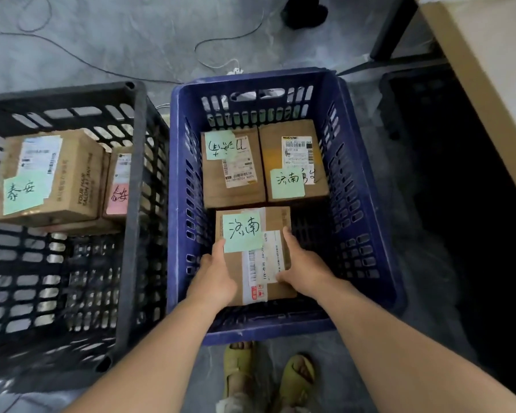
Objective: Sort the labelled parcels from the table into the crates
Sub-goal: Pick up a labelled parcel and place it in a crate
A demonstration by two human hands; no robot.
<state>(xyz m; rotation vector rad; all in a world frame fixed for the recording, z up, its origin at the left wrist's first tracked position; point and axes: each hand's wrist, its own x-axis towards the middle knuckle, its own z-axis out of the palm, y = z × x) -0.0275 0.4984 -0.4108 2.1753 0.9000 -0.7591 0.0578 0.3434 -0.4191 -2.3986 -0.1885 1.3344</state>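
Cardboard parcel with a green note lies flat in the blue crate, long axis running away from the person; left hand and right hand grip its sides.

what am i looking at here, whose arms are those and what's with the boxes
This is one picture from a camera worn on a person's head, looking down at the floor. The two bare arms are theirs. The left hand and right hand grip the sides of a parcel inside the blue crate, beside two parcels already lying there. Each has a green handwritten note. The black crate to the left holds more parcels. The edge of a table shows top right.
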